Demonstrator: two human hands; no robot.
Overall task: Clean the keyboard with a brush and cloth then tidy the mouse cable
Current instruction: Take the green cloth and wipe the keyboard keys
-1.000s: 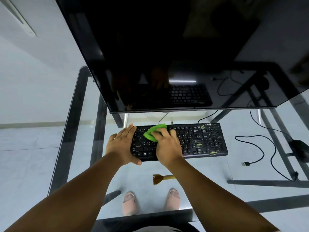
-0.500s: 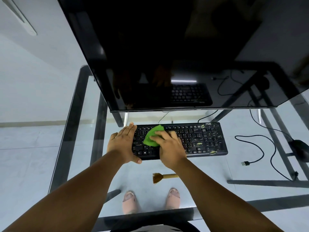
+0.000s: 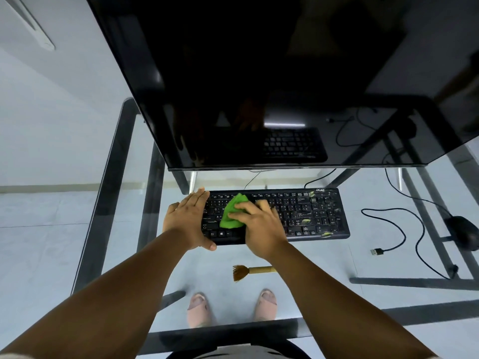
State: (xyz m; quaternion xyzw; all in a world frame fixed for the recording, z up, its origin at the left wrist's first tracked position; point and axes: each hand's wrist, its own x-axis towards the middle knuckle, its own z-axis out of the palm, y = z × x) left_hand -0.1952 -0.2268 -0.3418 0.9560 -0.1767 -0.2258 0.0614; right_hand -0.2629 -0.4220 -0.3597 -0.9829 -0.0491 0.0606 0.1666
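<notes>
A black keyboard point(image 3: 311, 216) lies on the glass desk under the monitor, with small green bits on its right keys. My right hand point(image 3: 261, 226) presses a green cloth point(image 3: 232, 212) onto the left half of the keys. My left hand point(image 3: 188, 221) lies flat over the keyboard's left end, holding it steady. A small wooden brush point(image 3: 248, 271) rests on the glass just in front of the keyboard, partly behind my right forearm. The black mouse point(image 3: 464, 233) sits at the far right, and its cable point(image 3: 399, 229) loops loosely to a free USB plug point(image 3: 377, 251).
A large dark monitor point(image 3: 285, 81) overhangs the back of the desk. The desk is glass point(image 3: 324, 268) with a dark metal frame; the floor and a person's feet point(image 3: 230, 307) show through it. Other cables run behind the keyboard.
My right hand has drawn the green cloth down and slightly left across the keys. The left hand, brush, mouse and cable have stayed put.
</notes>
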